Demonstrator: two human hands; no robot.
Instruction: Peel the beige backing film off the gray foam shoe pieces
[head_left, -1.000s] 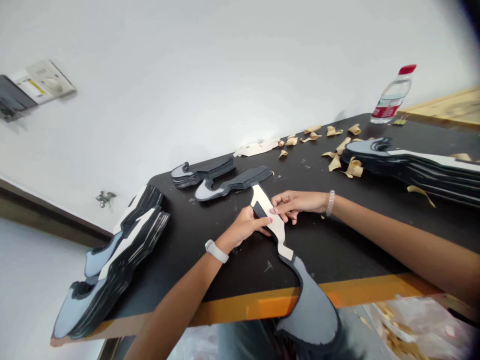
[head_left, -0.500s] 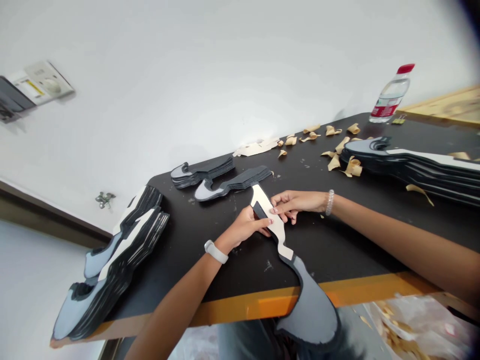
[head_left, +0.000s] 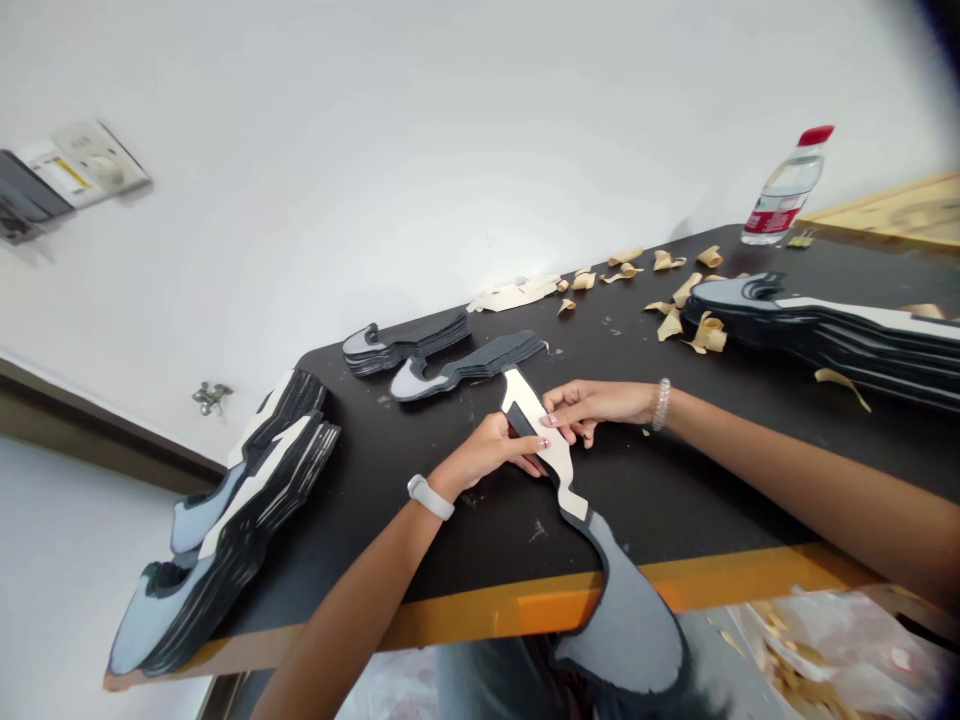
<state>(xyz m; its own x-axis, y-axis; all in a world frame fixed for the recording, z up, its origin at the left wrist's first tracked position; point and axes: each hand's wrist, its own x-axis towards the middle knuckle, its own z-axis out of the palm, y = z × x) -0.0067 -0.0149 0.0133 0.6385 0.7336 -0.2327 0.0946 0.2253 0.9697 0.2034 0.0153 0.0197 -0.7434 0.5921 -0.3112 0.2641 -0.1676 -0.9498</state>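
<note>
A long wavy cut piece (head_left: 592,560), cream at its far end and grey at its near end, lies across the black table (head_left: 675,490) and hangs over the orange front edge. My left hand (head_left: 491,452) pinches the cream part from the left, fingers closed on it. From the right, my right hand (head_left: 589,405) presses its curled fingers on the same cream part. The two hands nearly touch. A white band is on my left wrist and a bead bracelet on my right.
Stacks of similar black and grey pieces sit at the left corner (head_left: 232,520), the back middle (head_left: 409,345) and the right (head_left: 832,330). Curled tan paper scraps (head_left: 675,290) litter the back. A water bottle (head_left: 784,190) stands at the far right.
</note>
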